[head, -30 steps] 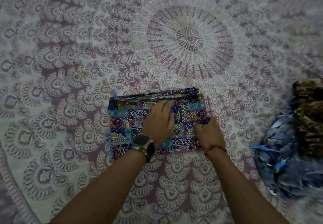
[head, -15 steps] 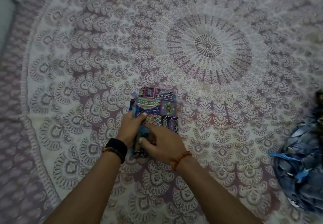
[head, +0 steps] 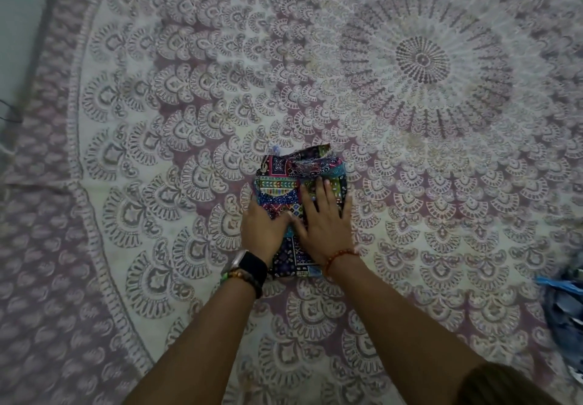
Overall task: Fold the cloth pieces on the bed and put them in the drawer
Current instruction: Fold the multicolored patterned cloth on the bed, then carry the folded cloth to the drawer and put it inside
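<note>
On the bed [head: 410,246], the right hand [head: 321,218] presses spread fingers flat on the folded patchwork cloth [head: 284,180]; the left hand [head: 263,231] grips its left edge, fingertips hidden. A blue cloth [head: 564,316] is cut off at right.

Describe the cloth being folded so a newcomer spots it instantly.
On the bedsheet with the pale mandala print, look below and left of the mandala's round centre. Both hands lie on a small folded cloth. Its bright multicolour patchwork sets it apart from the blue pile at the right edge.
</note>
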